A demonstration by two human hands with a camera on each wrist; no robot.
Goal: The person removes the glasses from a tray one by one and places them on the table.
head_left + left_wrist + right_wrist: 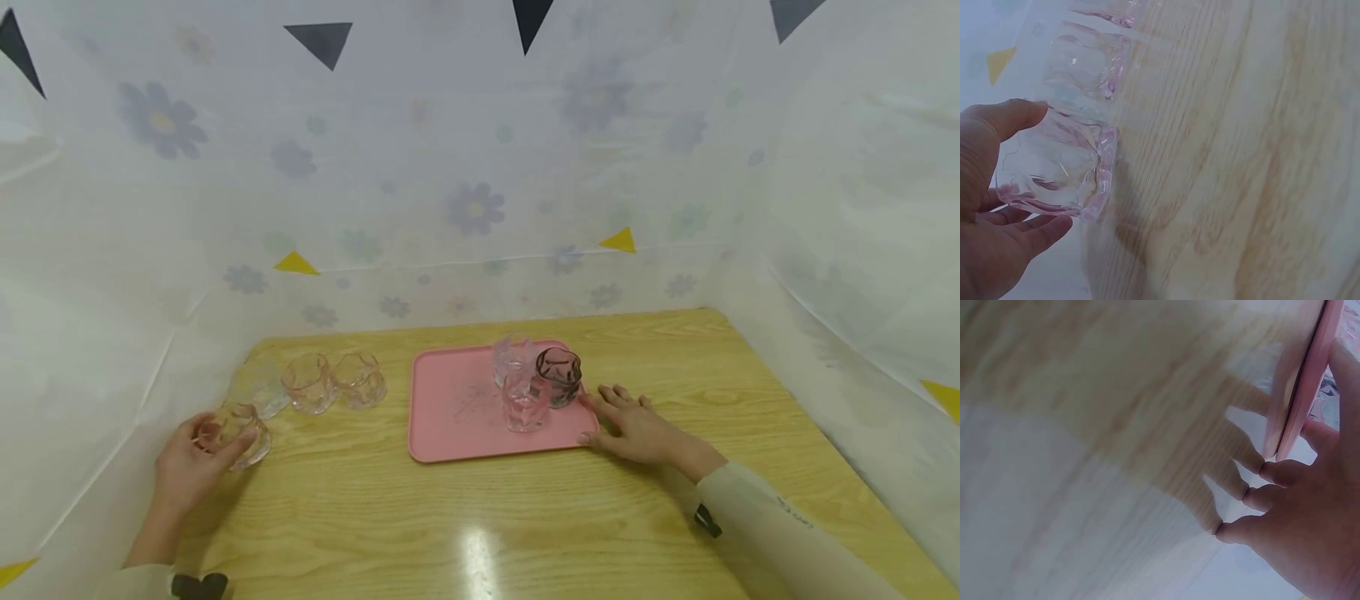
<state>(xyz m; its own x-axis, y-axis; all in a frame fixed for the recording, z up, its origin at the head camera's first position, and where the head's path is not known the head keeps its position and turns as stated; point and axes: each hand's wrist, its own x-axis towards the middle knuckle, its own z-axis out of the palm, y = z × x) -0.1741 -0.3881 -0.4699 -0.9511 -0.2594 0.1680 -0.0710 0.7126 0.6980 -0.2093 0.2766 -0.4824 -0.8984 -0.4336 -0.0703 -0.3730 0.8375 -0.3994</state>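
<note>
Fingers [1050, 232] of left hand [189, 460] curl round glass [1063, 169] near three others [309, 385], right hand [641, 429] splayed against glass-laden tray [450, 433].

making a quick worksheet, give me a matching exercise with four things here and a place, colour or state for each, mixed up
1. left hand
2. dark glass
3. tray
4. right hand

A. pink, with rounded corners
B. touches the tray's right edge
C. grips a clear pinkish glass
D. stands on the tray

Pairs: 1-C; 2-D; 3-A; 4-B
</note>
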